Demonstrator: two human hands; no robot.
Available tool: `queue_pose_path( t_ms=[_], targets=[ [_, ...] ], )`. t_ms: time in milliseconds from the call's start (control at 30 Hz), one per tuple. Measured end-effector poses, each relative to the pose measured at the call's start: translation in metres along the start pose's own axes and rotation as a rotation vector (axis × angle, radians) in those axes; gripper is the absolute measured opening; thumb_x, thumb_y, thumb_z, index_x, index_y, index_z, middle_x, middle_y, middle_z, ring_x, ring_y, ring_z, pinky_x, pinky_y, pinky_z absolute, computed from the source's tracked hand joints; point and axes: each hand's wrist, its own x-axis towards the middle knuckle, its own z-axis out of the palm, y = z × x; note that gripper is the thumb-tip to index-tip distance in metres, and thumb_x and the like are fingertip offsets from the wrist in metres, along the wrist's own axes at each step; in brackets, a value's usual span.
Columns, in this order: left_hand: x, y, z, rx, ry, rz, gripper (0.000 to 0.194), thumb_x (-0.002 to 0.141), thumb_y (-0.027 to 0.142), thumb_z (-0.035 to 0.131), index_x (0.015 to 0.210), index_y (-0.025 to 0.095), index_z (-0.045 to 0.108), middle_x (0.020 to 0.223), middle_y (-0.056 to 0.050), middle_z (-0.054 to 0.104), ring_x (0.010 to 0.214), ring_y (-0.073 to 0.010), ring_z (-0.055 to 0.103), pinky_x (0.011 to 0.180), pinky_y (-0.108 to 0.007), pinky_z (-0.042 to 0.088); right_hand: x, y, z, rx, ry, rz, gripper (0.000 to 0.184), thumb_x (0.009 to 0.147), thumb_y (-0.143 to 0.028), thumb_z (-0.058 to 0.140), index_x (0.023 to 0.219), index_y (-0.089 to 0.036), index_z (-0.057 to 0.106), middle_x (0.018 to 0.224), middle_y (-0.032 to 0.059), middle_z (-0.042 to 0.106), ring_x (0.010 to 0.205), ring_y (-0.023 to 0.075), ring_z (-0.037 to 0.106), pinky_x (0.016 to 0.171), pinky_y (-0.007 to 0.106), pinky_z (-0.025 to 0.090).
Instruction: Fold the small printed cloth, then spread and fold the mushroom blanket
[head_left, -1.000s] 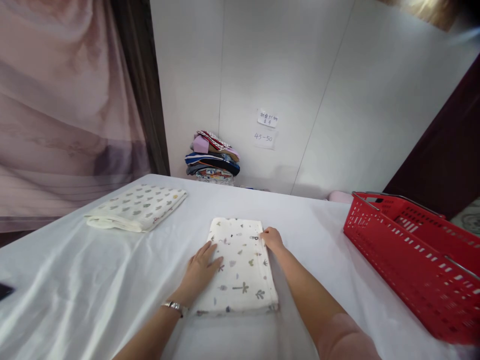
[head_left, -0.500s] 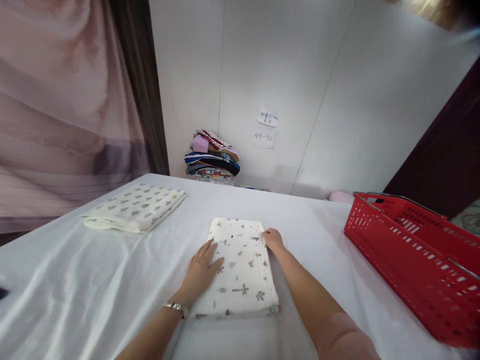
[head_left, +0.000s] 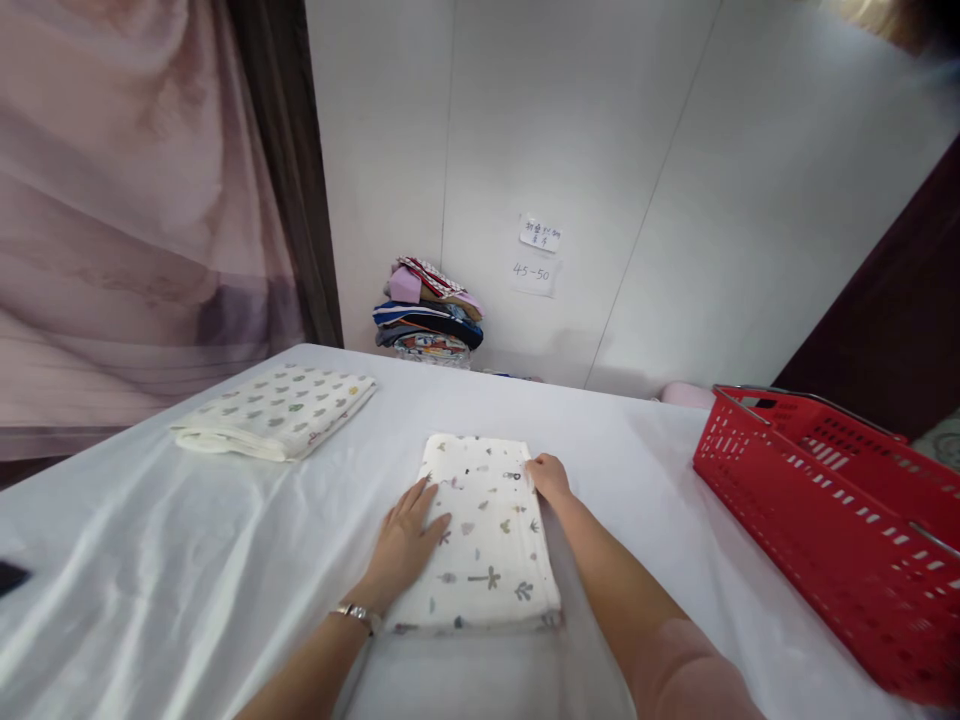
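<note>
A white cloth [head_left: 487,540] printed with small plants and figures lies folded into a rectangle in front of me. My left hand [head_left: 409,535] rests flat over its left edge, fingers spread, with a metal bracelet at the wrist. At the upper right edge of the cloth, my right hand [head_left: 550,477] has its fingers closed on the fabric; its fingertips are partly hidden. Farther off to the left lies another folded white cloth [head_left: 281,410] with a grey leaf-like print, and neither hand touches it.
A red plastic basket [head_left: 817,520] stands on the right of the white-covered table [head_left: 637,600]. Behind the table is a stack of folded fabrics [head_left: 429,310] by the wall. Paper signs [head_left: 535,275] hang there. A dark object [head_left: 11,577] shows at the left edge.
The whole view has shifted slightly, and more of the dark object shows at the left edge. Both hands keep their places on the folded cloth.
</note>
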Motion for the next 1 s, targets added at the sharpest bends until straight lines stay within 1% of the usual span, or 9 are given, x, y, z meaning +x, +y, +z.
queue_pose_path(
  t_ms=[100,200,300,400,567,667,767,867,1000],
  targets=[
    [0.0,0.0,0.001,-0.007,0.009,0.006,0.052,0.084,0.044,0.043,0.129,0.019,0.045,0.142,-0.007,0.037,0.13,-0.0234,0.032,0.106,-0.041,0.029,-0.007,-0.001,-0.003,-0.051,0.007,-0.005,0.025,0.079,-0.029,0.042,0.08,-0.017,0.064,0.081,0.0075,0.066,0.077,0.0193,0.061,0.062,0.025,0.04],
    [-0.001,0.001,0.002,-0.012,-0.001,-0.001,0.052,0.083,0.043,0.043,0.13,0.019,0.044,0.142,-0.007,0.036,0.131,-0.023,0.031,0.107,-0.041,0.027,-0.016,-0.014,-0.008,-0.096,0.031,-0.069,0.034,0.079,-0.027,0.045,0.108,-0.014,0.059,0.11,0.0127,0.061,0.102,0.0239,0.055,0.079,0.031,0.042],
    [-0.002,0.003,0.002,-0.014,-0.016,-0.031,0.052,0.083,0.042,0.044,0.13,0.019,0.043,0.143,-0.007,0.035,0.131,-0.0233,0.03,0.107,-0.04,0.027,-0.025,-0.036,-0.007,-0.169,0.074,-0.3,0.054,0.082,-0.03,0.045,0.132,-0.011,0.039,0.14,0.0132,0.036,0.13,0.0233,0.03,0.102,0.032,0.028],
    [-0.005,0.006,-0.001,-0.025,-0.025,-0.043,0.052,0.083,0.041,0.045,0.131,0.02,0.042,0.143,-0.006,0.035,0.132,-0.0234,0.029,0.108,-0.04,0.026,-0.033,-0.051,0.005,-0.276,0.019,-0.494,0.062,0.086,-0.04,0.038,0.139,-0.01,0.027,0.149,0.0102,0.018,0.137,0.0226,0.011,0.109,0.036,0.014],
    [-0.002,0.013,-0.016,-0.015,-0.13,-0.034,0.052,0.081,0.043,0.047,0.129,0.022,0.044,0.144,-0.006,0.033,0.132,-0.0233,0.029,0.107,-0.04,0.027,-0.036,-0.043,0.028,-0.427,-0.154,-0.432,0.067,0.088,-0.052,0.027,0.14,-0.01,0.025,0.149,0.011,0.016,0.137,0.0241,0.009,0.109,0.042,0.005],
    [0.019,0.025,-0.025,0.045,-0.134,-0.039,0.05,0.083,0.048,0.042,0.124,0.021,0.048,0.142,-0.009,0.036,0.131,-0.0255,0.029,0.104,-0.043,0.029,-0.034,-0.036,0.032,-0.435,-0.172,-0.41,0.069,0.088,-0.054,0.023,0.141,-0.01,0.022,0.15,0.0101,0.013,0.137,0.0227,0.005,0.109,0.041,0.002],
    [0.052,0.036,-0.023,0.133,-0.072,0.055,0.052,0.086,0.049,0.036,0.127,0.018,0.045,0.144,-0.011,0.032,0.134,-0.0269,0.022,0.107,-0.047,0.023,-0.034,-0.035,0.031,-0.414,-0.158,-0.425,0.07,0.088,-0.055,0.023,0.141,-0.009,0.023,0.15,0.0104,0.013,0.137,0.0234,0.006,0.109,0.042,0.003],
    [0.082,0.038,-0.01,0.176,-0.101,0.135,0.053,0.086,0.048,0.035,0.13,0.018,0.041,0.147,-0.01,0.026,0.136,-0.0267,0.015,0.109,-0.049,0.014,-0.035,-0.034,0.031,-0.399,-0.111,-0.456,0.068,0.089,-0.054,0.024,0.14,-0.009,0.027,0.148,0.0114,0.018,0.137,0.0246,0.01,0.109,0.043,0.006],
    [0.098,0.023,0.011,0.162,-0.186,0.064,0.058,0.085,0.051,0.032,0.134,0.02,0.035,0.149,-0.007,0.02,0.137,-0.0264,0.01,0.107,-0.053,0.015,-0.035,-0.029,0.034,-0.399,-0.071,-0.48,0.063,0.089,-0.052,0.027,0.138,-0.012,0.031,0.147,0.0112,0.022,0.136,0.0238,0.014,0.109,0.043,0.007]
  ],
)
